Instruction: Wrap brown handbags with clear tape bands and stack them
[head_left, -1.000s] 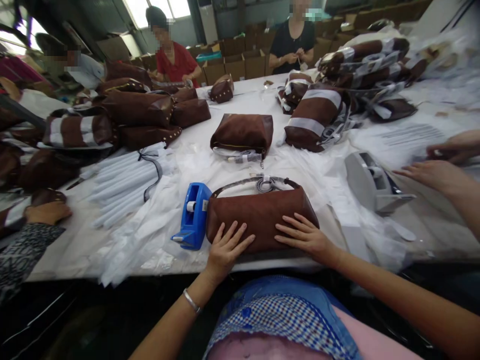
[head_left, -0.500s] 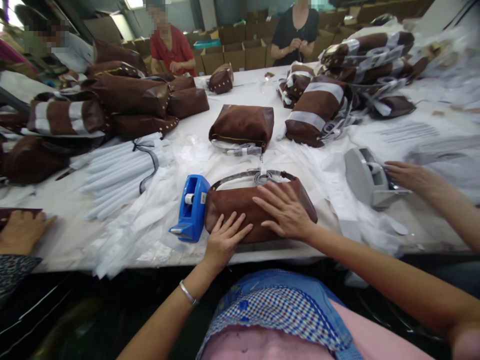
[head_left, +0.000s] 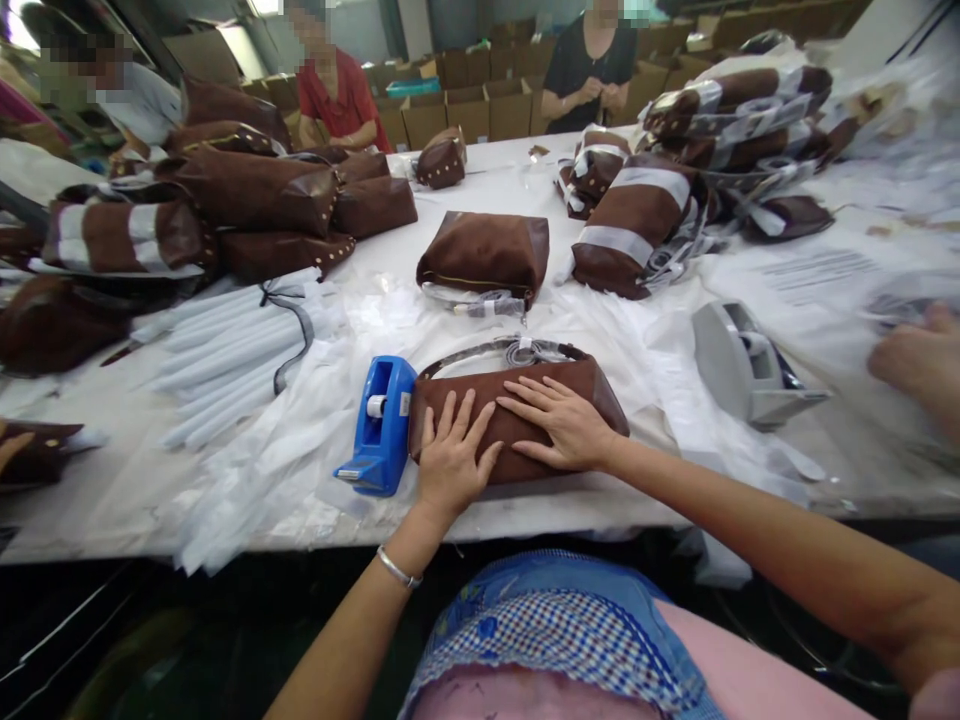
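A brown suede handbag (head_left: 517,465) lies on the table in front of me, its strap wrapped and coiled along the far side. My left hand (head_left: 454,455) rests flat on the bag's left half, fingers spread. On the right half lies my right hand (head_left: 562,425), also flat with fingers apart. Neither hand grips anything. Close to the bag's left end stands a blue tape dispenser (head_left: 382,425). Beyond the strap sits another brown handbag (head_left: 484,255), zipper side toward me.
White rolls (head_left: 232,360) tied with a dark strap lie left. Brown bags are piled at far left (head_left: 255,190) and far right (head_left: 637,215). A grey tape dispenser (head_left: 750,365) stands right, near a co-worker's hand (head_left: 919,360). Several people stand around the table.
My left hand has slid up farther onto the bag, and my right hand has shifted slightly lower. At right, the co-worker's hand has left the grey dispenser.
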